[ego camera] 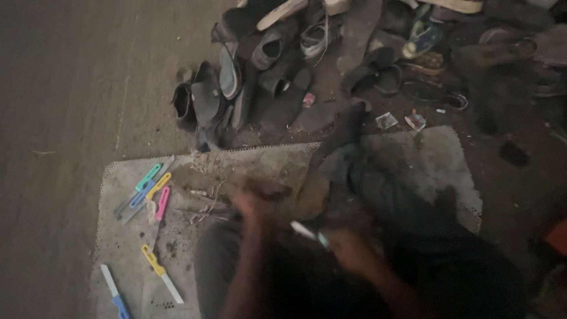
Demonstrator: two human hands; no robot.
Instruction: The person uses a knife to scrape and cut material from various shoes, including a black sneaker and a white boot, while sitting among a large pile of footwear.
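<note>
Blade work on dark piece, view blurred.
Your right hand (348, 248) grips a pale knife (308, 232) against the dark shoe piece (348, 195) over your lap; left hand (251, 204) blurred, grip unclear. A slip risks cutting it; loose knives (147, 189) lie on the mat (130, 272).

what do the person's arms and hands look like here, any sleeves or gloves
Both forearms are bare, with no sleeves reaching them and no gloves that I can make out. The left hand and right hand are blurred and dimly lit, so rings, a watch or other markings cannot be told. Below the arms the person wears dark clothing.
</note>
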